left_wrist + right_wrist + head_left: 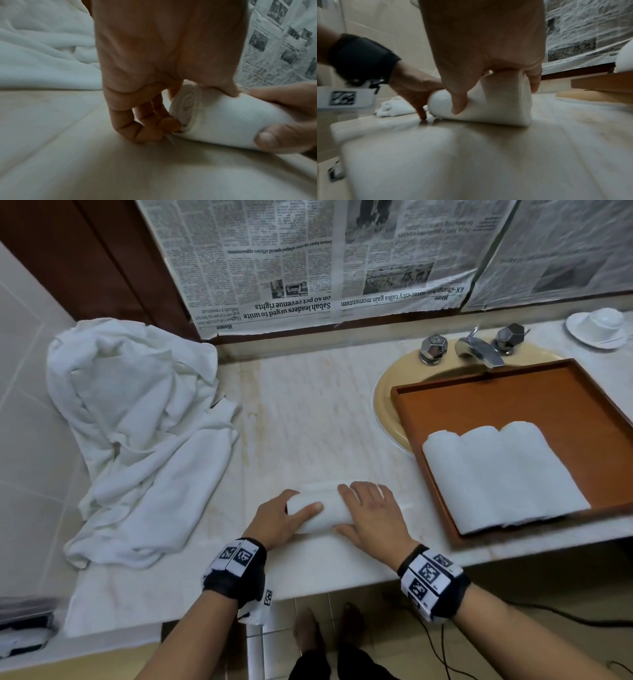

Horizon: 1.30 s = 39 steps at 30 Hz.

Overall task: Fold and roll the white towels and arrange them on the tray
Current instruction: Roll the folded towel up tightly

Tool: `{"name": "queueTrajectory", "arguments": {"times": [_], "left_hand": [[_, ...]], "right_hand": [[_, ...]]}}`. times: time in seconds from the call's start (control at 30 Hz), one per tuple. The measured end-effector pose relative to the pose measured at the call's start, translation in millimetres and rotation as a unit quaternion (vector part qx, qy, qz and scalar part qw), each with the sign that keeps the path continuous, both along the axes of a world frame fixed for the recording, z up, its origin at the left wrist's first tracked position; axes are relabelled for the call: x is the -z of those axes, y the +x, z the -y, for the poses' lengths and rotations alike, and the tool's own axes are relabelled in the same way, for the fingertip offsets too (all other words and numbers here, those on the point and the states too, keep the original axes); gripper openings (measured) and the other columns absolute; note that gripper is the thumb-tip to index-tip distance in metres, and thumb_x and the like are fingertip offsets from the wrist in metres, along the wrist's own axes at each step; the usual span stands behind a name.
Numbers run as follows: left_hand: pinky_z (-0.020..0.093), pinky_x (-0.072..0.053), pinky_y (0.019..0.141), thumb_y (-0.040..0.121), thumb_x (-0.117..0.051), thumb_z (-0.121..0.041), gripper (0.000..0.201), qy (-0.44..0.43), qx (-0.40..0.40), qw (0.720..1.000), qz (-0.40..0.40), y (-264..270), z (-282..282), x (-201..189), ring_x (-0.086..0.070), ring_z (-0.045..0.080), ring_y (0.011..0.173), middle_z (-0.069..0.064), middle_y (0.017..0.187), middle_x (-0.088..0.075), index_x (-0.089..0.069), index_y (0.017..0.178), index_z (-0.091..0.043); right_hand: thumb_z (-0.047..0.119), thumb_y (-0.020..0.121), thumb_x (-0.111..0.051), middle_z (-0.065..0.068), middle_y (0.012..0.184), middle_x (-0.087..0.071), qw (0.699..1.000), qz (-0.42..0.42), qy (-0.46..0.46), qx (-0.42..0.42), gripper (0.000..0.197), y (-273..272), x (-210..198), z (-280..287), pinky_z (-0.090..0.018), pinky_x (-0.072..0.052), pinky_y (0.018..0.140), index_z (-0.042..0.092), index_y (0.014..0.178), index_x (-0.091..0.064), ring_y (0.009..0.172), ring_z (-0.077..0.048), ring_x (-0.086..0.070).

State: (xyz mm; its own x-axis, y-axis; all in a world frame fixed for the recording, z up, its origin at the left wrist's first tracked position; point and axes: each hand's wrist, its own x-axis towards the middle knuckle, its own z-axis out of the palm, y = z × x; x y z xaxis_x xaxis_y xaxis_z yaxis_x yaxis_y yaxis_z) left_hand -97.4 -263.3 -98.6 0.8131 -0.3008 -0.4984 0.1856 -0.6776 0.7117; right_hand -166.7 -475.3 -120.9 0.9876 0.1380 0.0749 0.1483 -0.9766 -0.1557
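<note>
A rolled white towel (322,513) (223,121) (496,108) lies on the marble counter near its front edge. My left hand (294,506) (154,128) holds its left end, thumb laid over the top and fingers curled at the spiral end. My right hand (366,508) (496,97) wraps the right part, fingers over the top and thumb in front. To the right, the wooden tray (496,398) (599,83) holds three rolled towels (503,474) side by side in its near half. A heap of loose white towels (137,422) lies at the left.
The tray sits over a beige sink (385,405) with a chrome faucet (479,350) behind it. A white cup and saucer (597,328) stand at the far right. Newspaper (308,261) covers the back wall. Bare counter (308,412) stretches between heap and tray.
</note>
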Motion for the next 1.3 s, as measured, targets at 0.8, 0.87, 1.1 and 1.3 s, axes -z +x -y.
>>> {"name": "queueTrajectory", "arguments": {"times": [0.8,0.87,1.1,1.3], "left_hand": [[0.048,-0.06,0.084,0.076,-0.079,-0.053,0.065,-0.251,-0.153,0.951,-0.094,-43.8,22.7,-3.5,-0.069,0.023,0.105,0.006,0.121,-0.064,-0.039,0.126,-0.039],[0.05,-0.06,0.081,0.084,-0.078,-0.038,0.054,-0.285,-0.137,0.942,-0.116,-42.2,26.5,-14.7,-0.071,0.027,0.1,0.011,0.119,-0.065,-0.042,0.125,-0.036],[0.05,-0.061,0.078,0.084,-0.079,-0.03,0.056,-0.335,-0.07,0.935,-0.097,-43.9,66.4,-65.1,-0.072,0.028,0.097,0.006,0.125,-0.059,-0.047,0.13,-0.035],[0.048,-0.061,0.076,0.083,-0.079,-0.031,0.057,-0.349,0.001,0.933,-0.085,-38.6,141.4,-100.3,-0.07,0.029,0.104,0.003,0.129,-0.057,-0.049,0.131,-0.032]], "right_hand": [[0.054,0.089,-0.066,0.011,0.116,-0.066,0.862,-0.282,0.415,0.076,0.049,-20.4,-39.5,-3.2,-0.031,-0.05,0.096,0.036,0.133,-0.055,0.103,-0.002,-0.061],[0.06,0.087,-0.065,0.014,0.119,-0.065,0.85,-0.265,0.443,0.105,0.056,-30.3,-43.2,0.3,-0.033,-0.05,0.097,0.042,0.138,-0.049,0.106,-0.001,-0.061],[0.065,0.084,-0.065,0.025,0.127,-0.059,0.837,-0.18,0.486,0.178,0.06,-60.4,-82.7,37.3,-0.029,-0.048,0.099,0.053,0.139,-0.044,0.113,0.005,-0.056],[0.055,0.087,-0.068,0.024,0.128,-0.06,0.807,-0.108,0.541,0.213,0.058,-79.2,-114.0,94.0,-0.034,-0.049,0.103,0.045,0.14,-0.047,0.115,0.005,-0.057]]}}
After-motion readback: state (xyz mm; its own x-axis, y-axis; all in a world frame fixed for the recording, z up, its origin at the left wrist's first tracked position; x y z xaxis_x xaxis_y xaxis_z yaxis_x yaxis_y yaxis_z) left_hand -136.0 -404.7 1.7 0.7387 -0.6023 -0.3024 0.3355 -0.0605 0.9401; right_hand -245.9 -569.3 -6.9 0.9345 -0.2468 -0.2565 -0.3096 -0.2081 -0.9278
